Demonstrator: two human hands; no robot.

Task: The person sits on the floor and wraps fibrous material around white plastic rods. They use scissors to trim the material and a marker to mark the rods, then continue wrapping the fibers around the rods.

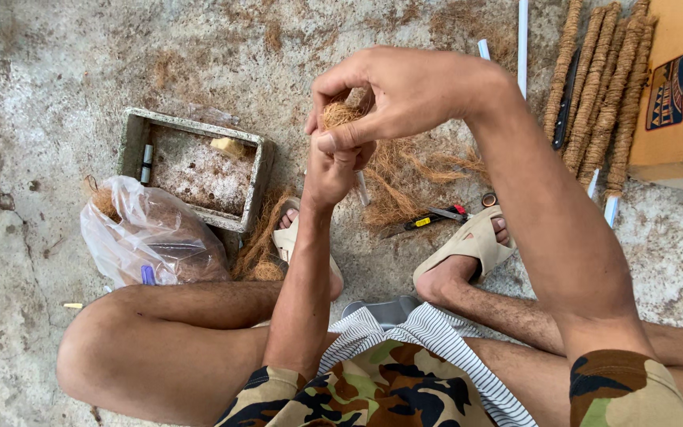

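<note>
Over rough concrete floor (33, 95), both hands' fingers (349, 136) pinch a frizzy brown coir tuft (340, 115).

A rough, stained concrete floor (33, 95) fills the scene, grey and mottled, lit by flat daylight. Loose brown fibre scraps lie scattered over it at the far side. A shallow concrete tray (132, 134) sits at the left, a clear plastic bag (148, 237) just beside it. A cardboard box (677, 87) stands at the far right.
</note>
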